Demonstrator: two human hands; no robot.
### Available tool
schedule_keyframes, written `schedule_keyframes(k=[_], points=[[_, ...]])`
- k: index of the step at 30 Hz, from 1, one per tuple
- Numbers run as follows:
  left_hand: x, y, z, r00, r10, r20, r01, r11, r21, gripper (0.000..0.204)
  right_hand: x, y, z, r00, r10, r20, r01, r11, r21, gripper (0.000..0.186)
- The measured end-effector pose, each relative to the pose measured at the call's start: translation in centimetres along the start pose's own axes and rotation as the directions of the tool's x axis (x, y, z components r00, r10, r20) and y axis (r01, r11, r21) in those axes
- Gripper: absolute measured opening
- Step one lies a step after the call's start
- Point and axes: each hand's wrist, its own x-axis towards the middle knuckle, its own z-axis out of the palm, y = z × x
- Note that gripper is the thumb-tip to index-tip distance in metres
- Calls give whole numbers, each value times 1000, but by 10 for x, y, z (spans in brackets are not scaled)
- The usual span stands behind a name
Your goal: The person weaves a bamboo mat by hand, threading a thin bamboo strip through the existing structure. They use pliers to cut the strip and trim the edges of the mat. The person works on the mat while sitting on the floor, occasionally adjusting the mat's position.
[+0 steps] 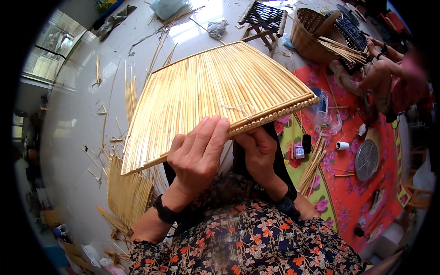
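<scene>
A wide panel of straight pale stalks (197,87), laid side by side, is held tilted over my lap. Its near edge shows the round cut ends of the stalks towards the right. My left hand (197,151) grips this near edge, fingers on top and pressed together. Beneath the edge, just to the right, my right hand (261,149) is curled against the panel, its fingertips partly hidden. A loose loop of white thread (240,109) lies on the stalks by the left fingertips. I cannot tell whether either hand pinches the thread.
Stalk bundles lie on the floor at left (130,197) and on the red floral mat (339,201). A white thread spool (342,145) and a grey perforated disc (366,160) rest there. A folding stool (262,23) and wicker basket (311,43) stand beyond; another person (385,75) sits right.
</scene>
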Motion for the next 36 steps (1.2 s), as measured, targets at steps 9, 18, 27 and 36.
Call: schedule_keyframes(k=[9, 18, 27, 36], points=[[-8, 2, 1, 1000, 14, -6, -14, 999, 30, 29, -3, -3, -2, 1000, 27, 12, -26, 991, -128, 16], [9, -3, 2, 999, -17, -42, 18, 1000, 16, 32, -26, 37, 4, 979, -18, 201, 73, 960, -270, 7], [0, -6, 1, 1000, 4, -29, -4, 1000, 11, 31, -14, -3, -36, 997, -52, -63, 43, 990, -137, 9], [-3, -3, 2, 1000, -10, -13, 10, 1000, 0, 29, -4, 14, -62, 913, 365, 182, -263, 185, 947, 22]])
